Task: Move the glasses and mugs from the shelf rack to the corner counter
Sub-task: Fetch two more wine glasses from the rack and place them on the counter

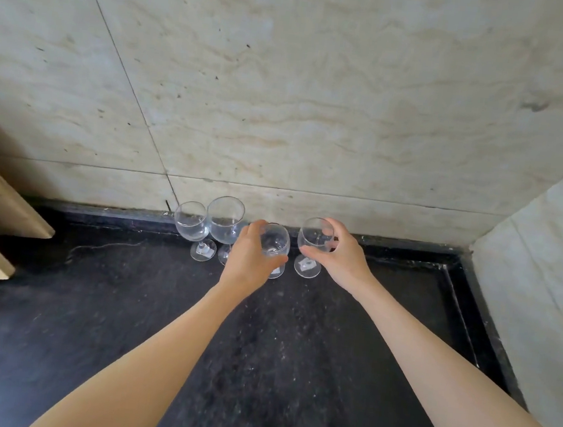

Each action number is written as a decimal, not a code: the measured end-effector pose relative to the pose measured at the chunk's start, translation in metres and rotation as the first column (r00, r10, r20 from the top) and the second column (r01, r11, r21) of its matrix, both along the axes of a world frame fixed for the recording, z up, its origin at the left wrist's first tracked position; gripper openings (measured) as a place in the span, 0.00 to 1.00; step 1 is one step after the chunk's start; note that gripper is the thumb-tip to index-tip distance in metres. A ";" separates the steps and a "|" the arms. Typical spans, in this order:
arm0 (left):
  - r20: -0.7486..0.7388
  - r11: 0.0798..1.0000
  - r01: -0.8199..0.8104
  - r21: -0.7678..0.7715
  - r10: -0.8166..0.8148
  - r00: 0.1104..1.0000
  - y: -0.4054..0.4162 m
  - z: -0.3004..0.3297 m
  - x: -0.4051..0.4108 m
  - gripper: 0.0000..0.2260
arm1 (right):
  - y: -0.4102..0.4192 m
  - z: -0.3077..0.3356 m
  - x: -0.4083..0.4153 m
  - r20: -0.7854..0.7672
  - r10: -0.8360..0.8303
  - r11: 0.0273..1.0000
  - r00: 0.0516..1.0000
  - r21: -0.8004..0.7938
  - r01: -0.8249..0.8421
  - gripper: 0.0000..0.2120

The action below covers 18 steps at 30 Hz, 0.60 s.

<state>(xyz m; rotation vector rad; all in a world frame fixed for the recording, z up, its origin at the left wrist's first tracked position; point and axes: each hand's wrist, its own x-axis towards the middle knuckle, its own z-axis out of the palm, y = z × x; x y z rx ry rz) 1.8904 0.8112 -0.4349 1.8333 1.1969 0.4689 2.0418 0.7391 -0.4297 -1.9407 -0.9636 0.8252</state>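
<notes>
On the counter [127,301], hands grip two label-footed glasses [311,243]

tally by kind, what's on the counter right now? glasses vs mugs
Stemmed wine glasses: 4, standing along the back wall: far left, next to it, one in the left hand at, one in the right hand at
Mugs: 0 in view
Total: 4 on the dark counter

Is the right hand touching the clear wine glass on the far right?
Touching. The head view shows the right hand wrapped around the bowl of the rightmost clear wine glass, thumb in front.
</notes>
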 end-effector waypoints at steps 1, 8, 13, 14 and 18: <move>-0.011 1.000 0.001 0.011 -0.001 1.000 0.002 -0.002 0.003 0.29 | 0.003 -0.003 0.001 0.001 0.001 1.000 1.000 0.002 -0.001 0.32; -0.095 1.000 0.010 0.008 -0.009 0.995 0.014 -0.013 0.018 0.32 | 0.018 -0.020 0.007 0.015 -0.005 1.000 1.000 0.023 0.005 0.29; -0.124 1.000 0.008 -0.003 -0.008 0.992 0.020 -0.013 0.024 0.33 | 0.022 -0.024 0.009 0.023 -0.022 0.999 0.999 0.044 0.021 0.26; -0.129 1.000 0.008 -0.006 -0.009 0.992 0.020 -0.013 0.025 0.33 | 0.023 -0.025 0.009 0.026 -0.028 0.998 0.999 0.051 0.026 0.25; -0.116 0.999 -0.011 -0.039 0.007 0.993 0.018 -0.014 0.028 0.36 | 0.023 -0.028 0.008 0.018 -0.016 1.000 1.000 0.016 0.016 0.30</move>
